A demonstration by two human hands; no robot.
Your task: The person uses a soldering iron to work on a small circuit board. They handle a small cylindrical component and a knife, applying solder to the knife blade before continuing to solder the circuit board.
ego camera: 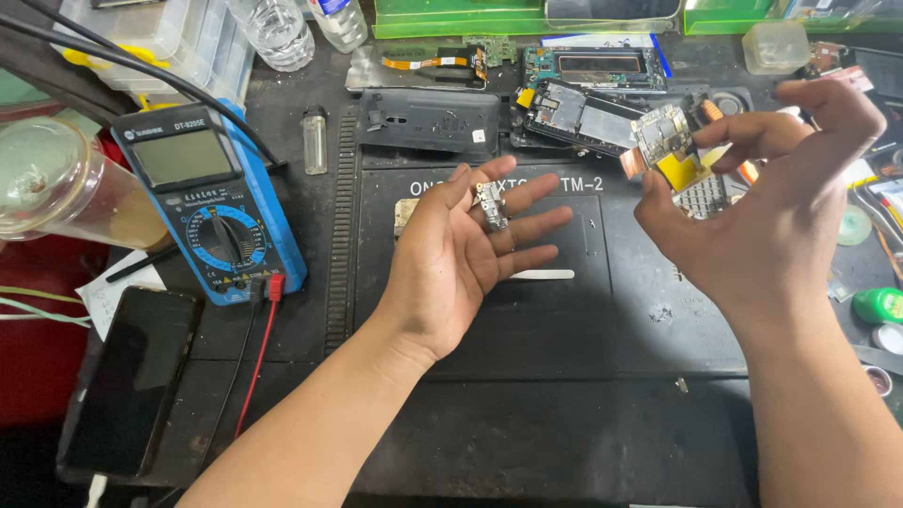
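Observation:
My left hand (466,249) lies palm up over the black work mat (583,320), fingers spread, with a small metal part (491,204) resting on its fingers. My right hand (771,221) is raised at the right and pinches a small phone circuit board (663,141) with a yellow patch between thumb and fingertips. The board hangs above the mat's far right corner, apart from the left hand.
A blue multimeter (212,202) with red and black leads stands at the left, a dark phone (132,376) below it. A black phone back cover (428,120), an opened phone frame (578,113), a small vial (315,139), a white spudger (544,275) and a green cap (879,305) lie about.

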